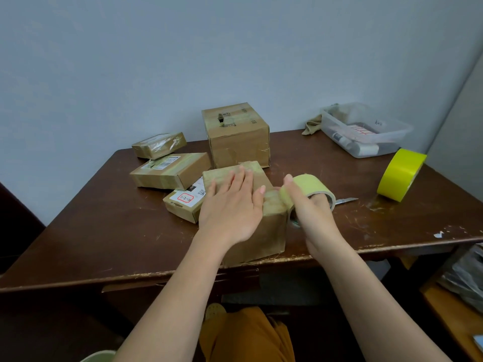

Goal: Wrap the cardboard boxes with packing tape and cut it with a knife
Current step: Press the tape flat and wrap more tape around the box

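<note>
A cardboard box [257,237] stands at the table's front edge. My left hand [231,205] lies flat on its top with fingers straight. My right hand [311,212] grips a pale yellow-green tape roll [311,188] at the box's right side, fingers through its core. A strip of tape [271,202] runs from the roll onto the box top. A knife [346,200] lies on the table just behind the roll, its handle hidden by my hand.
Several other cardboard boxes stand behind: a big cube [236,134], two flat ones [170,169] [159,145] at left, a labelled one [184,205]. A bright yellow tape roll [401,175] and a clear plastic bin [364,130] sit at right on the brown table [104,231].
</note>
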A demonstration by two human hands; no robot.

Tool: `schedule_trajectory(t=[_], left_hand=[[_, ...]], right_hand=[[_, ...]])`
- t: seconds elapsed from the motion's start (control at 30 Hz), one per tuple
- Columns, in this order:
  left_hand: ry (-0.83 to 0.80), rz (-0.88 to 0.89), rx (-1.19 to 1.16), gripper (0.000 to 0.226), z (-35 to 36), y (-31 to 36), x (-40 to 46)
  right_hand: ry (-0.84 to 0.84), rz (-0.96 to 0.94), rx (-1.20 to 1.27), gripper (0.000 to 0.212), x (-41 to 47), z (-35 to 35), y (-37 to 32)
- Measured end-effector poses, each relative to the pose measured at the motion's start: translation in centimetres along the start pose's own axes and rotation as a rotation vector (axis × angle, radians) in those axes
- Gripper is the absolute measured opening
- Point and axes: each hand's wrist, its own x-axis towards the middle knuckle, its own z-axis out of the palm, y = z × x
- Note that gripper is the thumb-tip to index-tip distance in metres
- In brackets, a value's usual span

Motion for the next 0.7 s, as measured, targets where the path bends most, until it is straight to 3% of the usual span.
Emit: schedule_trajectory(t=[0.13,0.3,0.4,0.57,0.63,0.7], left_hand=[[-0.026,-0.005,0.032,0.063,0.0,0.2,0.0],[-0.041,-0.056,0.079,0.078,0.1,0.7,0.4],[-0.041,-0.055,0.062,0.097,0.2,0.5,0.4],[-0.054,0.005,0.035,0.134,0.1,-0.2,-0.2],[-0.051,0.046,0.038,0.133,0.2,-0.6,-0.5],[-0.029,0.076,-0.002,0.119,0.1,-1.2,-0.9]], right_hand=[[0.020,0.191,0.148,0.072,0.7,-0.5,0.0],[0.021,0.202,0.215,0.036,0.7,-0.5,0.3],[-0.064,0.224,0.296,0.024,0.5,-0.8,0.0],[-0.171,0.227,0.277,0.042,-0.2,-1.4,-1.1],[-0.183,0.204,0.174,0.039,-0.6,-1.3,-1.6],[-0.158,0.121,0.029,0.048,-1.0,-1.0,-2.3]])
